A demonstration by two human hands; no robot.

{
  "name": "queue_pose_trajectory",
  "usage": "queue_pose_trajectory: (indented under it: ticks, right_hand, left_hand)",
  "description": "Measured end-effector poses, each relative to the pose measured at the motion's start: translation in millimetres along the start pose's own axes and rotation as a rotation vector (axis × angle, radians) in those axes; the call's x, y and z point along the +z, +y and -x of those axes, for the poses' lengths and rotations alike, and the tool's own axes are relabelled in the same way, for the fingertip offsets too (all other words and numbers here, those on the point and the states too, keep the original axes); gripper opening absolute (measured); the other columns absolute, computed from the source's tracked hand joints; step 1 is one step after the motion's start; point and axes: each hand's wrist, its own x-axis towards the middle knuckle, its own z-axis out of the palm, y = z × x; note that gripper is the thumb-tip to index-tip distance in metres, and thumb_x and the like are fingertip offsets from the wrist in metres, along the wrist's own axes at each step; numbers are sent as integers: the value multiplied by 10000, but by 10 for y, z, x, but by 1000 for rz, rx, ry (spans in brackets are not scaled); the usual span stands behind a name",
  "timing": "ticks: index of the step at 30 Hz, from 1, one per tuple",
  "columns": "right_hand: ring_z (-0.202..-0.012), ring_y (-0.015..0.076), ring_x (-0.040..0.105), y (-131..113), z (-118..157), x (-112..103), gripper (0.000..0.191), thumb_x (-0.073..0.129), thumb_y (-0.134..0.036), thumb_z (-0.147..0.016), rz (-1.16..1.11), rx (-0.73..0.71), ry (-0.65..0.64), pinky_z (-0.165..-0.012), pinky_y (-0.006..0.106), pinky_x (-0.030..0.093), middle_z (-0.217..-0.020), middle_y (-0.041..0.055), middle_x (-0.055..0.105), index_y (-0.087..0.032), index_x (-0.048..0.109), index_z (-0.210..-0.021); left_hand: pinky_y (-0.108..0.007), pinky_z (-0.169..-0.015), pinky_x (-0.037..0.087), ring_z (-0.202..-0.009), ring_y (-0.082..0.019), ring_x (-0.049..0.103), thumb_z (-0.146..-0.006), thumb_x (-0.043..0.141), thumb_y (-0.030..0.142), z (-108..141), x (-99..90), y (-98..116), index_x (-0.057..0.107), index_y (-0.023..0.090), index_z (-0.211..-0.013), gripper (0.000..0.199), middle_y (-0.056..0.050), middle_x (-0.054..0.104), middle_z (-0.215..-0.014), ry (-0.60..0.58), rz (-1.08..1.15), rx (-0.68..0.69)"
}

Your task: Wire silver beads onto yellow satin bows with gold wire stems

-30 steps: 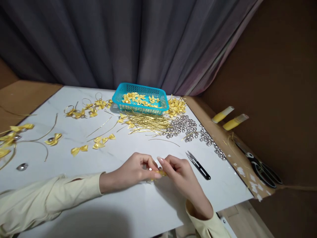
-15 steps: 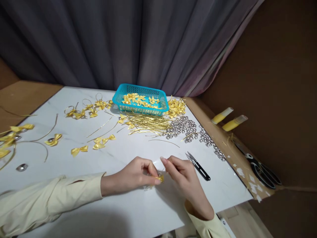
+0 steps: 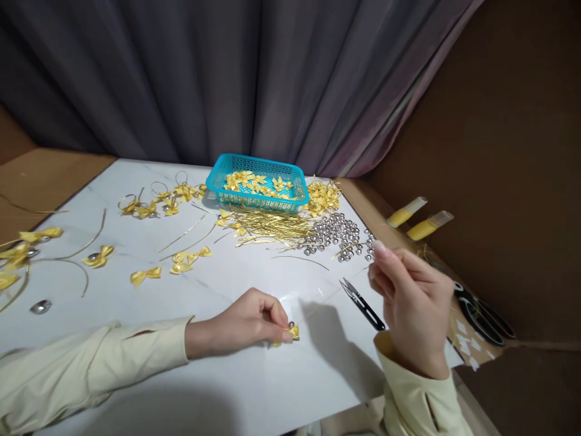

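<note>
Two fingertips are plenty here, just pinch the small yellow satin bow [image 3: 295, 331] near its shiny silver bead [image 3: 291, 325] and go slow and even with any pull on what looks like a thin, faint thread [image 3: 325, 301], so nothing twists. The left hand [image 3: 254, 321] has thumb and finger closed on the bow over the white marbled surface [image 3: 254, 387]; the right hand [image 3: 415, 303] is raised beside the black-handled snips [image 3: 370, 313], fingers curled in, though I can't tell if it's got the thread.

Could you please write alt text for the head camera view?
Left hand pinches a yellow ribbon bow; right hand is raised near black thread snips. Behind are a turquoise basket and silver beads.
</note>
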Motion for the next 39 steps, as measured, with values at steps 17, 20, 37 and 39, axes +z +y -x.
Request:
queue_pose_trajectory:
  ticks: [17, 20, 37, 39]
  right_hand:
    - [-454, 68, 222, -49, -131, -8, 433, 637, -265, -834, -3, 3, -5, -410, 255, 149, -502, -64, 264, -179, 379, -498]
    - [-437, 64, 254, -40, -114, -3, 415, 626, -279, -845, 24, -19, -3, -395, 234, 190, -489, -64, 293, -172, 411, -506]
    - [-401, 68, 328, 33, -62, 63, 408, 589, -506, -792, 432, 269, -826, -398, 195, 234, -458, -50, 443, -181, 476, -574]
    - [-451, 89, 398, 174, 6, 70, 344, 703, -471, -708, 659, 174, -850, -439, 199, 272, -516, -39, 509, -170, 541, -667]
  left_hand:
    - [-223, -549, 376, -580, -95, 497, -576, 755, 206, 2, -7, -3, 502, 140, -506, 270, -4, 579, -654, -28, -53, 44]
    - [-227, -579, 383, -618, -104, 502, -598, 739, 192, 9, -19, -36, 505, 142, -532, 248, -9, 580, -673, -27, -96, 73]
    - [-257, -677, 411, -702, -137, 526, -740, 563, 96, -62, -137, -90, 436, 176, -609, 199, -19, 559, -721, 193, -577, 563]
    - [-251, -673, 409, -710, -139, 520, -762, 534, 72, -61, -144, -107, 414, 180, -614, 218, -17, 558, -704, 196, -652, 683]
